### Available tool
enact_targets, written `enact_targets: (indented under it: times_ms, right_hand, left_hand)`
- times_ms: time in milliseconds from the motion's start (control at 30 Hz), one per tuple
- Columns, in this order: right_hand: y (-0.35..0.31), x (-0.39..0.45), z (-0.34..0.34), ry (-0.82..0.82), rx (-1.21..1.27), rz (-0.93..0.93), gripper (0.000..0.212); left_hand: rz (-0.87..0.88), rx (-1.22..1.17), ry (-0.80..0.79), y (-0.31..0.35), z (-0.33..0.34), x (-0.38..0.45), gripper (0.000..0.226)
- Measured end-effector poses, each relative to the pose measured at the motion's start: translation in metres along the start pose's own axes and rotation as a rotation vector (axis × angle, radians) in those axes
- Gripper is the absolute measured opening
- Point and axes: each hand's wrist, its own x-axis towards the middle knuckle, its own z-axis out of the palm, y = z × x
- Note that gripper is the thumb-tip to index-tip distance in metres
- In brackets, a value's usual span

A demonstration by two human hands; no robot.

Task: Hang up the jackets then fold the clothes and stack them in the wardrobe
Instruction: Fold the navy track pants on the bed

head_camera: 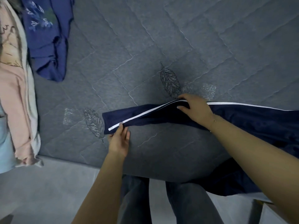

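navy track pants (161, 116) with a white side stripe (145, 113) lie across the near part of a grey quilted mattress (145, 46), whose cover carries stitched diamond lines and leaf patterns. below the mattress edge a grey floor (40, 191) shows, and the person's legs in grey jeans (137, 199) stand against the bed. at the far left edge a pile of clothes lies lengthwise: a pink garment (14, 94) over a cream one (31, 88) and a light blue one (4, 151). a blue top (48, 38) with pale leaf print lies crumpled near the upper left.

the pants' long axis runs left to right, rising a little toward the middle. the cuff end points left; the rest spreads to the right and drapes off the near edge of the mattress.

the left hand (119, 141) is at the cuff, its grip a narrow pinch on the hem, thumb just under the stripe's end. the right hand (196, 109) reaches in from the right with forearm extended, palm down on the leg at the stripe, fingers curled over the folded edge, holding the cloth.
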Motion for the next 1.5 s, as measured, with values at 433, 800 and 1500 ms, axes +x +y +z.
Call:
enact_targets:
  times_ms: [433, 800, 1500]
  right_hand:
    - [-0.049, 0.100, -0.006, 0.129, 0.323, 0.081, 0.034]
    - [-0.077, 0.177, 0.013, 0.178, 0.298, 0.239, 0.032]
    - [-0.089, 0.072, 0.096, 0.200, -0.095, 0.113, 0.057]
  left_hand:
    - [0.502, 0.120, -0.215, 0.126, 0.000, 0.048, 0.008]
    - [0.454, 0.505, -0.142, 0.181, -0.014, 0.125, 0.015]
    - [1.358, 2.017, -0.287, 0.169, 0.053, 0.159, 0.067]
